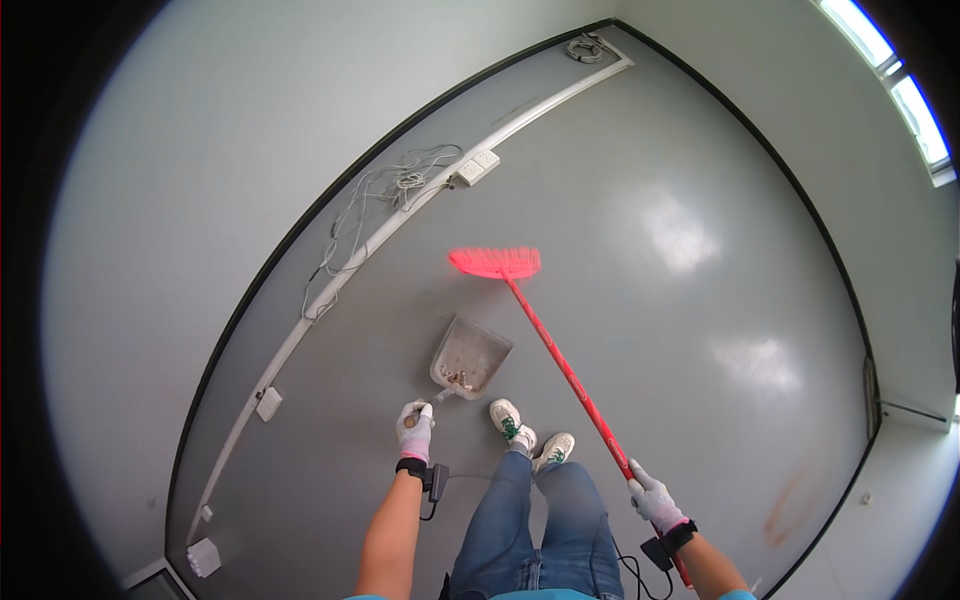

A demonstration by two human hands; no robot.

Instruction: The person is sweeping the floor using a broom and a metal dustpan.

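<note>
Broom [567, 372] is grasped by right hand [653, 496], pan [474, 350] by left hand [415, 434]. Debris [458, 379] ahead of both is probably retained by tilt

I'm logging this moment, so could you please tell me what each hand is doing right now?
Left hand: closed, holding the dustpan by its handle.
Right hand: closed, holding the red broom by its handle.

Long, thin red-handled broom [566, 370] w/ fan-shaped, bright pinkish-red bristles [500, 262]. Squarish plastic dustpan [478, 350]: greyish, poss. translucent. White fabric gloves [416, 436] w/ pink cuffs. Blue denim jeans [495, 520]; whitish lace-up shoes [504, 412] w/ green laces [511, 428]. Smooth grey floor [640, 330].
</note>
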